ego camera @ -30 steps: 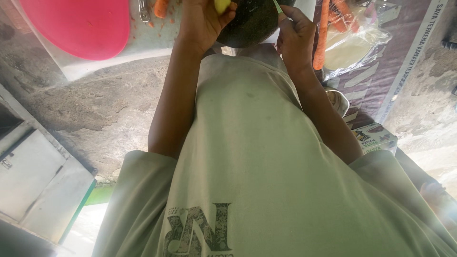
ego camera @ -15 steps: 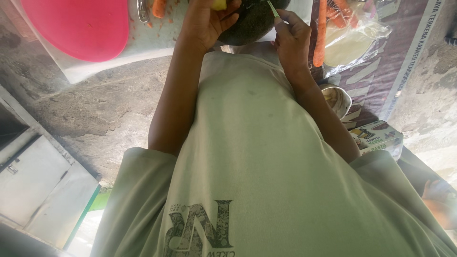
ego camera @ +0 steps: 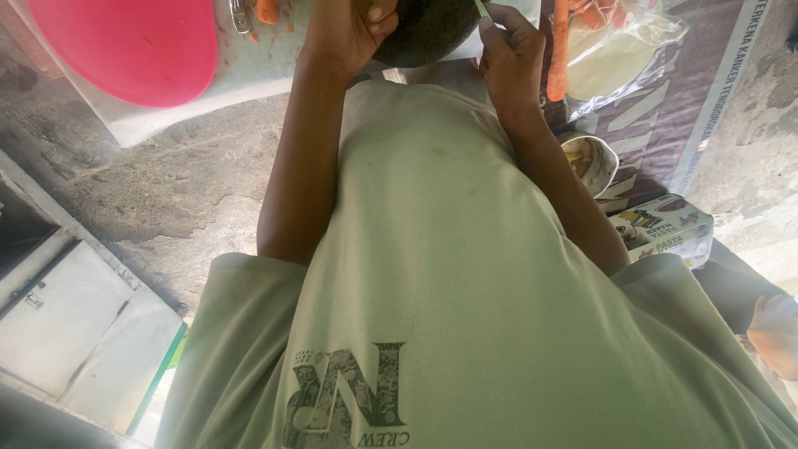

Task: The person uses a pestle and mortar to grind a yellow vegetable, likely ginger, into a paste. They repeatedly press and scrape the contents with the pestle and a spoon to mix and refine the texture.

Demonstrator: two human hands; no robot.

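Observation:
I look down my own pale green shirt. My left hand (ego camera: 345,33) is at the top edge with its fingers curled against the rim of a dark round thing (ego camera: 428,32) held in front of my chest. What else the fingers may enclose is cut off by the frame. My right hand (ego camera: 509,54) is just right of the dark round thing and pinches a thin green-handled tool (ego camera: 482,9), whose tip runs out of view.
A pink round basin (ego camera: 125,46) sits on a white board (ego camera: 249,75) with carrot bits. Carrots (ego camera: 559,50) and a clear bag (ego camera: 619,54) lie on a printed mat. A small white bowl (ego camera: 592,162), a printed box (ego camera: 665,224), a metal case (ego camera: 75,324) and another person's hand (ego camera: 775,333) are nearby.
Both hands sit higher in the frame now. The yellow-green piece seen at my left fingertips has passed beyond the top edge. The right hand still grips the green tool.

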